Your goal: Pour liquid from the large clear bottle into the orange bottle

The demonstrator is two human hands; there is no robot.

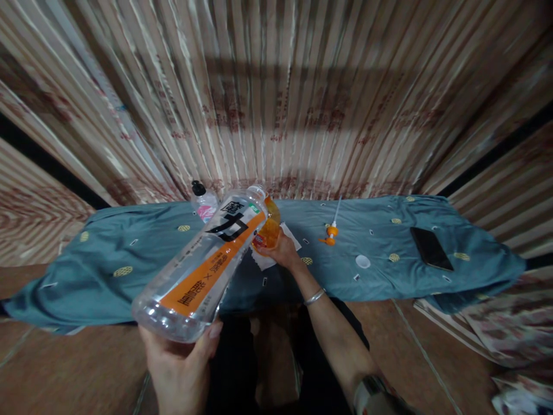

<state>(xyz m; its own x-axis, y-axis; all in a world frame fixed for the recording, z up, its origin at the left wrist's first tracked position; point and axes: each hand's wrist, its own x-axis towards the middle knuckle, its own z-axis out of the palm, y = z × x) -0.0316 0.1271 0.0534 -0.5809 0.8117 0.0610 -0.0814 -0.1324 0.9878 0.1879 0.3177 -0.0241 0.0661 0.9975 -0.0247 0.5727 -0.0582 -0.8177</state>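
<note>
You wear a slim, shiny silver bangle [314,297] on your right wrist [303,283]. Farther up that arm, a dark, grey-edged sleeve [370,393] shows, its detail blurred. Your legs are clad in plain black trousers [233,366].

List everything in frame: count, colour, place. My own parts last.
cloth: 1, teal with yellow motifs, across middle
orange bottle: 1, orange, centre
clear bottle: 1, clear with orange on label, tilted, left of centre
capped bottle: 1, clear and pink, black top, back of cloth
paper: white, count unclear, around orange bottle
pump: 1, orange and white, right of centre
disc: 1, white, right of paper
phone: 1, black, right end
curtain: striped beige, reddish print, count unclear, behind
floor: brown, below
left hand: 1, bare, clear bottle's base
right hand: 1, bare, on orange bottle
bracelet: 1, silver, right wrist
</note>
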